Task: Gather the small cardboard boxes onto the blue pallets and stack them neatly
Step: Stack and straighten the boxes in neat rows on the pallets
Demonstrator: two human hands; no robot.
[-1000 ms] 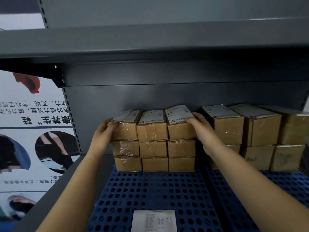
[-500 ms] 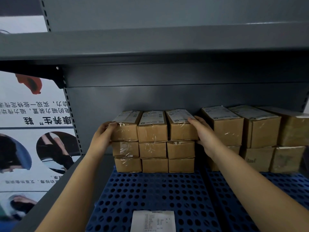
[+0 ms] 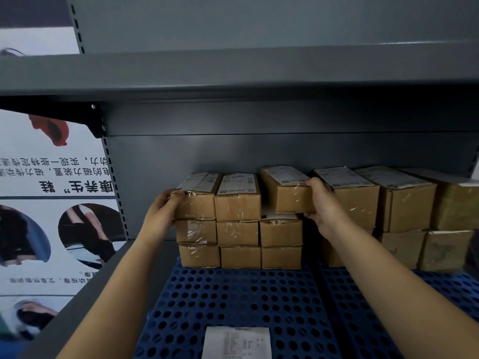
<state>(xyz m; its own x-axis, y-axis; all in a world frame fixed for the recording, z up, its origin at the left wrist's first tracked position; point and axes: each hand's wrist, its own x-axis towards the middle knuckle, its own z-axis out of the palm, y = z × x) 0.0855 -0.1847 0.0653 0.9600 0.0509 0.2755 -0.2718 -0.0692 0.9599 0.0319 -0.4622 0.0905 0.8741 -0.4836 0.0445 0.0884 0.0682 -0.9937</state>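
A stack of small cardboard boxes [image 3: 238, 230], three wide and three high, stands at the back of the left blue pallet [image 3: 233, 301]. My right hand [image 3: 320, 200] grips the top right box [image 3: 287, 191], which is lifted and tilted above the box below it. My left hand [image 3: 166, 206] rests against the left side of the top left box [image 3: 198, 196], fingertips on its front corner. More boxes [image 3: 404, 200] are stacked two high on the right blue pallet [image 3: 445, 288].
A grey metal shelf [image 3: 233, 71] hangs low over the stacks, with a grey back panel behind them. A white paper slip [image 3: 237, 342] lies on the left pallet's near edge. A printed poster [image 3: 51, 203] covers the wall at left.
My right hand has lifted the top right box off the stack and tilted it. My left hand stays against the top left box.
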